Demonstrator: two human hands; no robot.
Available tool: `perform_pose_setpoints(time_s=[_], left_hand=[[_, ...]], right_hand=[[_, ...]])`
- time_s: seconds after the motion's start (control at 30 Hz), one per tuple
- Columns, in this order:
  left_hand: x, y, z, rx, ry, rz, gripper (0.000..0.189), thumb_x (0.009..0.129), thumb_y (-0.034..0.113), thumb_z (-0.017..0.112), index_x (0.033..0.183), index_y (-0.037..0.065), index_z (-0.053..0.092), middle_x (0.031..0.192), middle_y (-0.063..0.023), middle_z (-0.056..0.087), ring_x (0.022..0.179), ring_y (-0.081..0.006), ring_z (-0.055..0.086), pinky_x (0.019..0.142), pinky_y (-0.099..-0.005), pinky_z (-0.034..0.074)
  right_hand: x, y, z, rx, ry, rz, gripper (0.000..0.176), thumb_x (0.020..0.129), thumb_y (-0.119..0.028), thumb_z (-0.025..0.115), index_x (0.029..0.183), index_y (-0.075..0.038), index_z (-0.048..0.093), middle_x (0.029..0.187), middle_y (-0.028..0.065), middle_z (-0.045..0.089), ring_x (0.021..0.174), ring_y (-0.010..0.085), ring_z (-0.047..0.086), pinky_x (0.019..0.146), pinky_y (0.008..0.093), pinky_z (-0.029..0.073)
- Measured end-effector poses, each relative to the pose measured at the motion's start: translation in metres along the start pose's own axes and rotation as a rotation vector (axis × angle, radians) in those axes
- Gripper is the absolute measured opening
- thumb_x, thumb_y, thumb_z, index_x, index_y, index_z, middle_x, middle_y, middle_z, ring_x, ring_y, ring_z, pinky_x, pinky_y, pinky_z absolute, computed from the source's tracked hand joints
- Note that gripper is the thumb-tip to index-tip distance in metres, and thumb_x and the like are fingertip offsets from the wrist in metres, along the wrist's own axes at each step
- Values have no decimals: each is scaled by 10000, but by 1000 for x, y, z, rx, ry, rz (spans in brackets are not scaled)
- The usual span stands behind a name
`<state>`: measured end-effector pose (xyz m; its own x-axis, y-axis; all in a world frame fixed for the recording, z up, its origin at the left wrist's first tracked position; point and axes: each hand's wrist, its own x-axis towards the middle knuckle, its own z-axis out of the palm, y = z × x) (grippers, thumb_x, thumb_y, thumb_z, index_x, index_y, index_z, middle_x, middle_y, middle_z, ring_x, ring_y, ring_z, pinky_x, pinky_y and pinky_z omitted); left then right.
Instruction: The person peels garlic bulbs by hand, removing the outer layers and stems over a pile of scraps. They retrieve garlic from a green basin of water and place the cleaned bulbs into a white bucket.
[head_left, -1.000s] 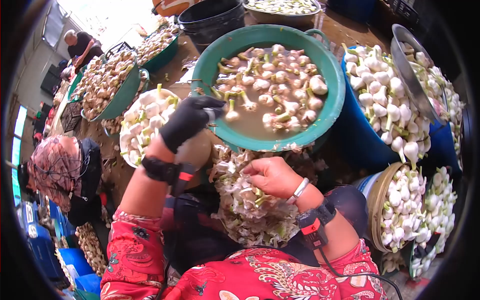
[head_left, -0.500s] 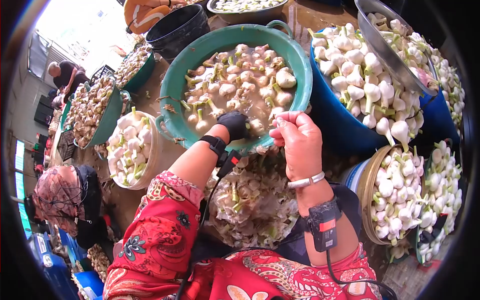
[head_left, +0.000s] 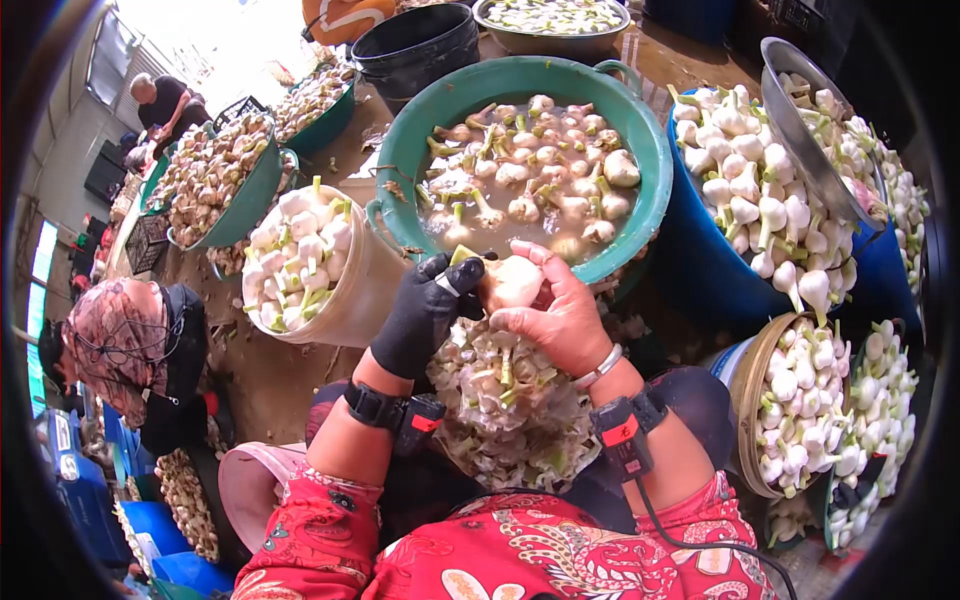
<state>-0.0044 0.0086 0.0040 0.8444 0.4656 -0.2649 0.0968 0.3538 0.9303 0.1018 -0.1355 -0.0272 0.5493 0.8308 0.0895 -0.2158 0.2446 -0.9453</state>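
The wide green tub (head_left: 655,180) holds murky water crowded with brownish, stemmed garlic bulbs. At its right, a big blue tub (head_left: 690,265) is heaped with white bulbs. The black bucket (head_left: 420,72) behind shows only its dark interior, contents hidden. A cream bucket (head_left: 372,280) left of the green tub, tilted in view, brims with white bulbs and green stems. Below lies a pile of papery skins (head_left: 515,420). The gloved left hand (head_left: 462,275) and bare right hand (head_left: 530,285) both clasp one garlic bulb (head_left: 512,284) at the green tub's near rim.
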Motion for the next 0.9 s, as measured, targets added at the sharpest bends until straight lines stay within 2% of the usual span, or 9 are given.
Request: perform_pose_setpoints(time_s=[0.1, 0.27, 0.33, 0.47, 0.57, 0.63, 0.67, 0.87, 0.9], left_hand=[[-2, -1, -10, -41, -27, 11, 244, 904, 225, 600, 1008, 5, 620, 788, -42, 614, 679, -124, 583, 634, -259, 478], [-5, 2, -11, -127, -102, -16, 236, 886, 165, 578, 1038, -14, 596, 875, -67, 633, 744, -141, 600, 688, -263, 489], [-4, 0, -14, -110, -121, -6, 253, 887, 161, 575, 1061, -20, 592, 893, -75, 637, 755, -148, 606, 708, -272, 499], [-8, 2, -10, -49, -109, 18, 259, 892, 159, 570, 1073, -26, 589, 901, -82, 637, 763, -158, 610, 704, -291, 523], [-9, -1, -10, -83, -136, 81, 260, 896, 168, 571, 1070, -23, 590, 889, -77, 637, 736, -154, 612, 675, -291, 531], [-5, -4, -6, -102, -85, 31, 269, 889, 173, 590, 1065, -30, 594, 893, -82, 643, 726, -158, 623, 676, -289, 526], [-3, -5, -3, -124, -32, -21, 280, 882, 177, 609, 1060, -38, 598, 897, -87, 649, 716, -161, 634, 678, -287, 521], [-4, 1, 3, -54, -80, -1, 260, 873, 142, 611, 1058, -40, 607, 878, -86, 653, 713, -157, 628, 664, -273, 512], [-4, 0, 2, -56, -83, 10, 247, 867, 123, 611, 1052, -41, 612, 875, -84, 653, 714, -156, 628, 663, -271, 510]], right_hand=[[1, -1, 5, 157, 35, 127, 711, 710, -11, 759, 1331, -10, 412, 1075, 71, 592, 915, 121, 601, 819, 282, 520], [3, 11, 3, 208, 40, 117, 628, 772, -50, 710, 1322, 4, 410, 1070, 71, 586, 932, 141, 602, 816, 286, 521], [4, 11, 2, 524, 56, 199, 589, 801, -88, 690, 1313, -1, 412, 1068, 70, 587, 942, 143, 597, 807, 284, 521], [2, 8, 1, 521, 48, 207, 615, 800, -103, 667, 1337, -8, 385, 1127, 101, 582, 1010, 186, 594, 873, 314, 489], [1, 1, 1, 332, 45, 131, 625, 795, -106, 673, 1341, -15, 385, 1119, 92, 580, 1005, 178, 588, 882, 307, 480], [-2, -7, 2, 181, 26, 92, 631, 796, -104, 668, 1348, -16, 374, 1112, 84, 575, 1001, 172, 581, 891, 296, 470], [-2, -6, 0, 179, 29, 94, 631, 796, -104, 668, 1348, -16, 374, 1112, 84, 575, 1001, 172, 581, 891, 296, 470], [-3, 10, -2, 351, 79, 135, 596, 825, -136, 668, 1338, -17, 391, 1110, 83, 574, 1010, 177, 572, 900, 314, 460], [-4, 9, 0, 417, 99, 145, 547, 855, -201, 638, 1319, -20, 412, 1097, 89, 584, 985, 193, 583, 858, 321, 474]])
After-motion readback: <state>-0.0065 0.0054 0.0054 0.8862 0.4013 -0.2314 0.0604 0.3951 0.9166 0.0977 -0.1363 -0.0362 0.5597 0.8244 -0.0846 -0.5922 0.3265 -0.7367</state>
